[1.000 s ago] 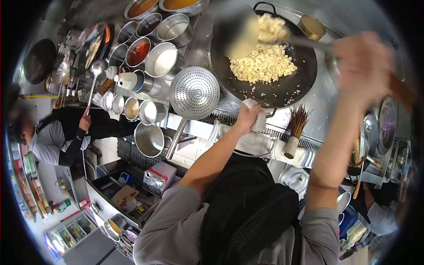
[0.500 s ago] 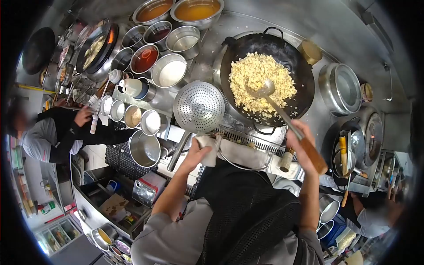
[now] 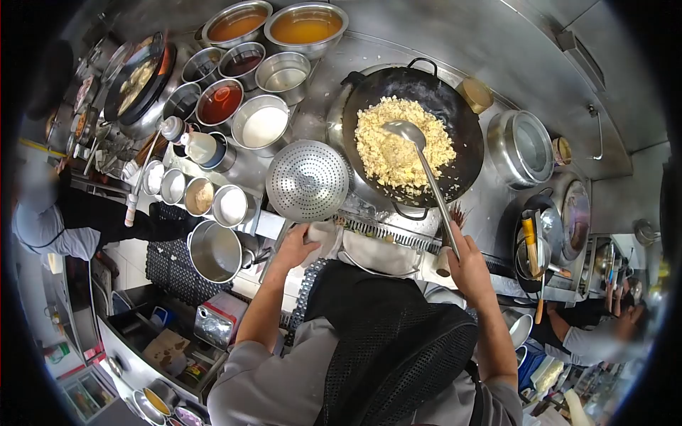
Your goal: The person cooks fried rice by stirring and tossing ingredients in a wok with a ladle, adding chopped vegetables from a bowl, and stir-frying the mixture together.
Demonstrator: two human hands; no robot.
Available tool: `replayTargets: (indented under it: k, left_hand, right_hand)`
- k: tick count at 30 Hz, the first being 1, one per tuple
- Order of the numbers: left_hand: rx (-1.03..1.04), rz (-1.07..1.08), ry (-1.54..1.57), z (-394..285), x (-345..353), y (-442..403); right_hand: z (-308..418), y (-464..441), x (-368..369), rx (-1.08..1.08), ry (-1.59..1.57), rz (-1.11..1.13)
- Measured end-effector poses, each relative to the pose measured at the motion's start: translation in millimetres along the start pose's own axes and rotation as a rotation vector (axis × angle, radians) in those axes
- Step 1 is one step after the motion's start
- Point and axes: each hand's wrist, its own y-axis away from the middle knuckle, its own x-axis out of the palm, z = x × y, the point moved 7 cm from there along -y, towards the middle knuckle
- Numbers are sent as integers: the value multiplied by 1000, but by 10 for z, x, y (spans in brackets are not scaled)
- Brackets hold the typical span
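My right hand (image 3: 470,268) is closed around the handle of a long metal ladle (image 3: 434,186). The ladle's bowl rests on a heap of crumbly yellow food, which looks like egg fried rice (image 3: 389,160), in a black wok (image 3: 465,145). My left hand (image 3: 293,248) grips a folded white cloth (image 3: 324,238) in front of the stove, its thumb against the cloth. Just beyond that hand lies a round perforated strainer (image 3: 307,180), with its handle partly hidden by the hand.
Metal bowls of orange liquid (image 3: 307,30), red sauce (image 3: 219,103) and white powder (image 3: 261,126) stand left of the wok. A deep pot (image 3: 215,252) sits below them. At right are a lidded pot (image 3: 521,149) and more cookware. Another person (image 3: 60,216) stands left.
The ladle's bowl has shifted up and left over the food, showing its back. My right hand is lower, and the ladle's wooden handle end no longer shows. The whole view has shifted slightly.
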Motion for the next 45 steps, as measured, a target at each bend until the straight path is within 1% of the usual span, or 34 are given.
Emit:
replayTargets:
  k: [1,2,3,5,6,7,9,10,11,12,13,14,15,16,17,19,20,21,23,25,26,27,28,29,30,31,32,33,34,35,39,41,43,45]
  left_hand:
    - [19,-62,-68,42,4,-22]
    - [52,-124,-74,63,32,-18]
    - [49,-125,-67,65,63,-7]
    - [27,-220,-43,55,37,9]
    - [62,-278,-10,32,24,41]
    - [56,-290,-11,30,24,75]
    - [-30,-282,0,64,43,121]
    - [-1,-305,15,5,32,161]
    - [-8,-321,13,5,62,210]
    - [14,-420,-46,-6,49,283]
    - [37,-523,-107,-20,32,354]
    - [67,-552,-151,-22,31,425]
    - [55,-578,-155,-56,48,511]
    - [-4,-647,-117,-80,38,637]
    - [-67,-709,-82,-97,44,804]
    - [-145,-772,-108,-166,145,1119]
    - [-176,-811,-73,-183,230,1300]
    - [-213,-857,-38,-185,320,1520]
    - [-208,-867,-89,-189,596,1907]
    - [-304,-844,-57,-112,916,2295]
    - [-399,-777,-52,-129,1063,2494]
    - [-394,-779,-54,-204,1185,2694]
    - [-351,-771,-92,-173,1286,2882]
    - [-390,-757,-101,-116,1394,3094]
    - [-427,-804,-38,-163,1458,3341]
    - [-440,-869,-72,-160,1515,3555]
    - [-480,-946,-70,-77,1581,3794]
    - [-510,-1012,-73,-3,1638,4033]
    - [-531,-1083,-122,78,1657,4288]
    - [-586,-1156,-89,103,1648,4568]
    - [-696,-1632,-276,176,1595,5924]
    - [-819,-1869,-382,66,1568,6769]
    - [-1006,-2017,-416,13,1585,7694]
    - [-1199,-2203,-737,35,1727,8644]
  right_hand:
    - [-59,43,20,98,116,57]
    - [-159,69,167,108,160,64]
    - [-270,65,260,106,165,69]
    - [-414,0,327,21,55,74]
    - [-224,-49,79,-38,23,39]
    - [-194,-19,-27,-51,21,43]
    - [-302,141,-219,-6,78,-29]
    - [-436,235,-314,-39,76,-91]
    - [-699,318,-340,-55,71,-86]
    - [-1034,391,-373,-15,97,-123]
    - [-1194,421,-416,22,122,-161]
    - [-1295,476,-394,2,113,-158]
    - [-1318,478,-429,-31,42,-168]
    - [-1316,437,-456,-68,-32,-173]
    - [-1264,433,-438,-115,-71,-226]
    - [-1334,415,-271,-115,-80,-259]
    - [-1402,401,-121,-91,-59,-262]
    - [-1591,347,144,-42,-45,-222]
    - [-1760,291,605,-82,44,-210]
    - [-1852,226,848,-119,-62,-201]
    - [-1819,220,902,-132,-67,-202]
    - [-1780,211,894,-153,-71,-203]
    - [-1719,226,884,-252,-93,-246]
    - [-1562,267,822,-183,-272,-204]
    - [-1581,268,812,-297,-1,-241]
    - [-1660,204,848,-310,16,-241]
    - [-1991,52,1011,-215,-113,-217]
    - [-2035,-37,1070,-198,-104,-209]
    - [-2013,-152,1173,-224,-86,-184]
    - [-1937,-235,1234,-240,-67,-167]
    - [-1446,-380,1460,-310,-15,-117]
    - [-1205,-395,1559,-331,7,-100]
    - [-964,-393,1705,-349,32,-76]
    - [-727,-364,1847,-355,51,-58]
